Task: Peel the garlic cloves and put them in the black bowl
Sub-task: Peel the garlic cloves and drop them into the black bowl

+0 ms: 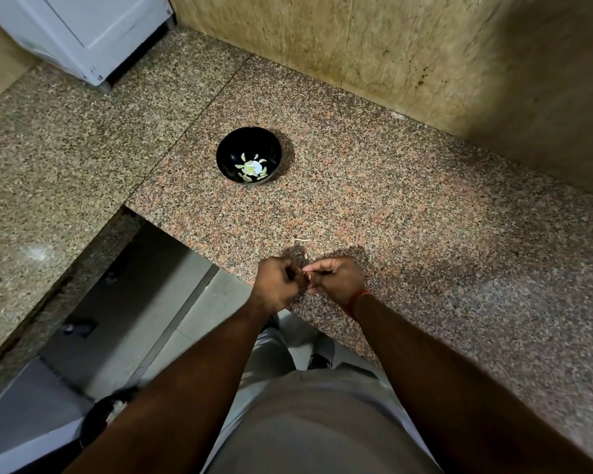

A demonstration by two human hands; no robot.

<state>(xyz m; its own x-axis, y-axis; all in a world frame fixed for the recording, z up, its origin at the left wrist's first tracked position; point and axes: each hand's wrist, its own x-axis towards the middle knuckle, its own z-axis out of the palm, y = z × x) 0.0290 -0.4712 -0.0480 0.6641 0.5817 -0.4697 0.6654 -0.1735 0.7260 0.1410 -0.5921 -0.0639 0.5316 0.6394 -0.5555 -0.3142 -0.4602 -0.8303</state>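
**Garlic cloves: some peeled in bowl, one small piece in hand at counter edge**

Garlic cloves (250, 167), pale green-white and peeled, lie in a loose cluster on the bottom of a round, glossy black bowl (226, 155). The bowl stands upright on a speckled pink-brown granite counter (408, 213), near the counter's middle and well apart from both hands.

The left hand (277, 283) and the right hand (336, 278) are together over the near edge of the counter, fingertips meeting. Both hands have their fingers curled. Between them a small pale piece (306, 277) shows, pinched at the point where the fingers meet; it is too small to say whether it is a clove or only skin, and how much each hand bears of it cannot be told. A thin red thread band (358, 299) circles the right wrist.

A thin white shred of peel (302, 240) lies on the counter just beyond the hands, between them and the bowl. A smaller pale fragment (305, 256) lies closer to the fingers.

A beige stone wall (425, 56) backs the counter on the far and right sides. A white appliance (93, 32) stands at the far left on a second granite surface (48, 148). Below the counter edge a grey tiled floor (172, 336) is visible, with a dark round container (107, 415) at lower left.
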